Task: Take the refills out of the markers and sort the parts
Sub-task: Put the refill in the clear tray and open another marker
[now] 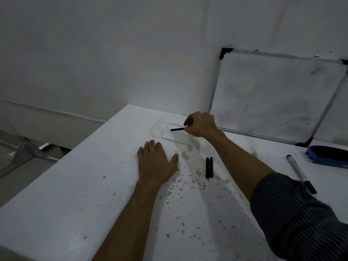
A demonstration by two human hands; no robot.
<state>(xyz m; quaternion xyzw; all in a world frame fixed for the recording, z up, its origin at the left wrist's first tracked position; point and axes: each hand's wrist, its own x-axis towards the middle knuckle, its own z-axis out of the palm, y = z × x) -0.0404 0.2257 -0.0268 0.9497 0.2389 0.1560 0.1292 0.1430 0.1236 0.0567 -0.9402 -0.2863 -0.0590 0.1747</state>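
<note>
On a white, stained table (pixel 79 194), the left hand (pixel 155 164) lies flat, palm down, fingers spread, holding nothing. Beyond it, the right hand (pixel 201 125) pinches a thin black refill (pixel 177 129) over a clear plastic tray (pixel 160 131). Two black refills (pixel 209 167) lie side by side nearer. At far right lies a marker (pixel 299 171), beside a blue eraser (pixel 329 154).
</note>
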